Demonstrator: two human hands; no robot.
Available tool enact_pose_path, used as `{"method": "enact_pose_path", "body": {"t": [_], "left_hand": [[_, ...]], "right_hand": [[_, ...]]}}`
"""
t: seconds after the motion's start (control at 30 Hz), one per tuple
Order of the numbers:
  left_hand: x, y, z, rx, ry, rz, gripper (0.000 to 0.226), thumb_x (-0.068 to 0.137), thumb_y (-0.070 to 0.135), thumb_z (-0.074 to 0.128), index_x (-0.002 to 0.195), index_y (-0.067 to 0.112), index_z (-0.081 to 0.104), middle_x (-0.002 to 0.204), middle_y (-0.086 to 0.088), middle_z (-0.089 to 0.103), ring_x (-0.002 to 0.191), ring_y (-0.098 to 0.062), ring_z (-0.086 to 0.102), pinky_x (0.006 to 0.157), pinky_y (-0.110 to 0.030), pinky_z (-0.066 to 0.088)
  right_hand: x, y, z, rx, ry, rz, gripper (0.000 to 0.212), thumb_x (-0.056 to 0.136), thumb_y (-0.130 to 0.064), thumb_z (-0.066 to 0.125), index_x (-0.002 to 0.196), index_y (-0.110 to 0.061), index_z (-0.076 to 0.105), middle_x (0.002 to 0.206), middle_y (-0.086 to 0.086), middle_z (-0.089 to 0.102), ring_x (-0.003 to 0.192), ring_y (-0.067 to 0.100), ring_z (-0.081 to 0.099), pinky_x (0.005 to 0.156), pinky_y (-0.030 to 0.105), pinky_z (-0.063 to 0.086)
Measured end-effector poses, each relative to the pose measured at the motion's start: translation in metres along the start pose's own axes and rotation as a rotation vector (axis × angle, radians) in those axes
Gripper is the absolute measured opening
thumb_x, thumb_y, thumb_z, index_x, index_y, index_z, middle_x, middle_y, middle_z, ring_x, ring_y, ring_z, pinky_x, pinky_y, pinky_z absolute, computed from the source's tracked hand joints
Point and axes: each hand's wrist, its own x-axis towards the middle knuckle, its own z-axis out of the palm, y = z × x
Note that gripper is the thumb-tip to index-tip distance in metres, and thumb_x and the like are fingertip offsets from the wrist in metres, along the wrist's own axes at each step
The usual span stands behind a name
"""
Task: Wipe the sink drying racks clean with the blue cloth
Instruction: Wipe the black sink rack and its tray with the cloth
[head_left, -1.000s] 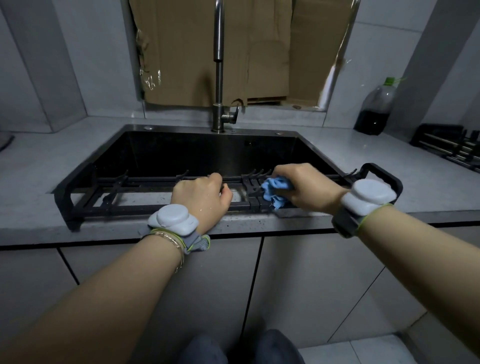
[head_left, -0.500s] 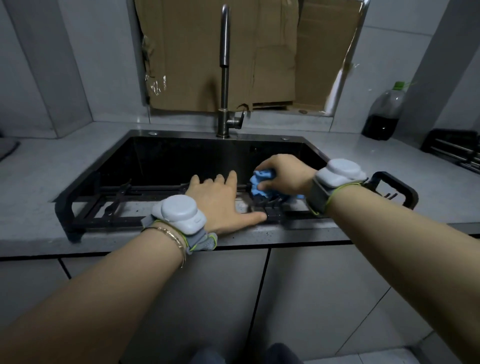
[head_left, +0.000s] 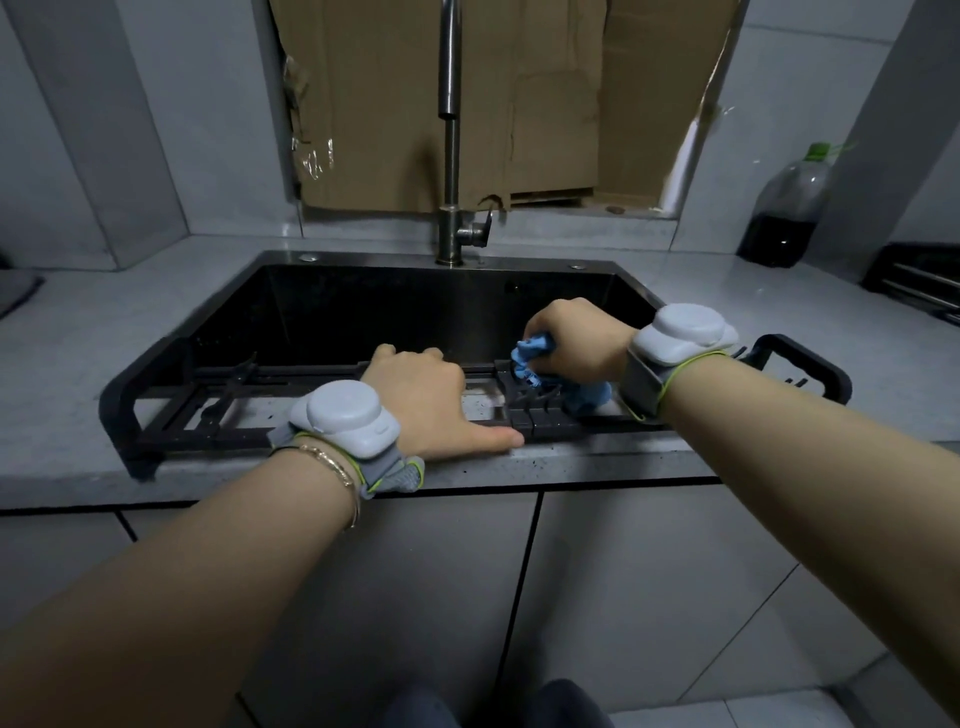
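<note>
Black metal drying rack (head_left: 234, 410) is lying across front of dark sink (head_left: 363, 260); left hand (head_left: 421, 400) is gripping its bar; right hand (head_left: 576, 338) is squeezing crumpled blue cloth (head_left: 530, 356) onto prongs (head_left: 525, 404); cloth prob. snagging there w/ hard rubbing.

The blue cloth (head_left: 531, 357) is largely swallowed by the right hand (head_left: 574, 338): only bunched folds are seen, and that hand's fingertips are buried in it. On the left hand (head_left: 423, 402), the fingers are curled out of sight over the far bar of the drying rack (head_left: 122, 415). The faucet (head_left: 449, 130) is cut off by the upper edge, a second rack (head_left: 919, 283) by the right edge.
</note>
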Motion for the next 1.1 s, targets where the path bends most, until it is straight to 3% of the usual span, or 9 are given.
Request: {"method": "enact_pose_path", "body": {"t": [0.07,0.2,0.37,0.5,0.7,0.8,0.9,1.0,1.1], "left_hand": [[0.0,0.0,0.002,-0.033,0.015,-0.011,0.07,0.062,0.089,0.037,0.071,0.021,0.05,0.091,0.0,0.05,0.076,-0.018,0.045,0.072,-0.031,0.037],[-0.001,0.0,0.003,-0.028,0.024,-0.023,0.067,0.061,0.09,0.037,0.061,0.023,0.041,0.086,0.003,0.047,0.073,-0.018,0.043,0.067,-0.03,0.036],[0.001,-0.002,0.001,-0.044,-0.001,0.002,0.069,0.06,0.091,0.035,0.06,0.023,0.044,0.085,0.005,0.047,0.071,-0.017,0.045,0.065,-0.029,0.036],[0.002,-0.004,0.002,-0.051,-0.01,0.025,0.069,0.06,0.092,0.035,0.06,0.024,0.044,0.084,0.004,0.048,0.07,-0.017,0.046,0.065,-0.029,0.036],[-0.001,-0.002,0.006,-0.048,0.052,0.008,0.067,0.062,0.089,0.037,0.058,0.022,0.04,0.084,0.002,0.047,0.07,-0.018,0.043,0.066,-0.03,0.034],[0.0,-0.001,0.008,-0.025,0.085,0.013,0.07,0.063,0.09,0.037,0.059,0.019,0.042,0.085,0.001,0.05,0.072,-0.019,0.045,0.068,-0.029,0.033],[0.0,-0.003,0.009,-0.025,0.084,0.003,0.073,0.061,0.091,0.035,0.064,0.019,0.047,0.085,0.002,0.049,0.072,-0.018,0.045,0.068,-0.029,0.035],[0.0,-0.004,0.01,-0.03,0.09,0.007,0.075,0.06,0.092,0.033,0.067,0.019,0.053,0.089,0.002,0.053,0.073,-0.019,0.048,0.067,-0.03,0.036],[0.0,-0.002,0.01,-0.018,0.105,0.01,0.075,0.062,0.091,0.033,0.068,0.019,0.053,0.09,0.002,0.053,0.075,-0.02,0.049,0.068,-0.029,0.035]], "right_hand": [[0.004,-0.006,0.002,-0.025,0.008,-0.001,0.021,0.084,-0.024,0.066,0.097,-0.007,0.067,0.091,0.01,0.061,0.086,0.022,0.053,0.069,0.027,0.037],[0.01,-0.015,0.01,-0.008,0.009,-0.009,0.025,0.083,-0.031,0.066,0.067,-0.016,0.053,0.077,0.005,0.054,0.078,0.022,0.05,0.066,0.028,0.036],[0.002,-0.005,-0.001,0.039,-0.041,-0.043,0.016,0.083,-0.014,0.064,0.097,-0.008,0.065,0.085,0.002,0.056,0.082,0.015,0.05,0.065,0.021,0.032],[-0.005,0.008,-0.005,0.015,-0.06,0.011,0.012,0.082,-0.01,0.061,0.093,-0.008,0.064,0.085,0.005,0.057,0.081,0.017,0.051,0.066,0.022,0.034],[0.004,-0.005,0.008,0.019,0.019,0.034,0.031,0.08,-0.036,0.068,0.081,-0.005,0.062,0.075,0.007,0.056,0.074,0.022,0.052,0.062,0.028,0.037],[0.01,-0.015,0.006,0.036,-0.013,0.001,0.018,0.082,-0.031,0.068,0.08,-0.016,0.058,0.08,0.002,0.056,0.079,0.018,0.052,0.066,0.026,0.037],[0.004,-0.006,0.004,0.122,-0.038,0.001,0.011,0.082,-0.022,0.069,0.086,-0.015,0.061,0.09,0.004,0.062,0.088,0.02,0.057,0.073,0.026,0.043],[-0.004,0.012,-0.003,0.127,-0.036,0.072,0.016,0.079,-0.012,0.07,0.095,-0.013,0.065,0.1,0.007,0.066,0.095,0.021,0.06,0.084,0.031,0.048],[-0.006,0.023,-0.016,0.237,0.087,0.2,0.023,0.079,0.001,0.064,0.097,-0.013,0.065,0.095,0.005,0.063,0.087,0.017,0.058,0.078,0.027,0.05]]}}
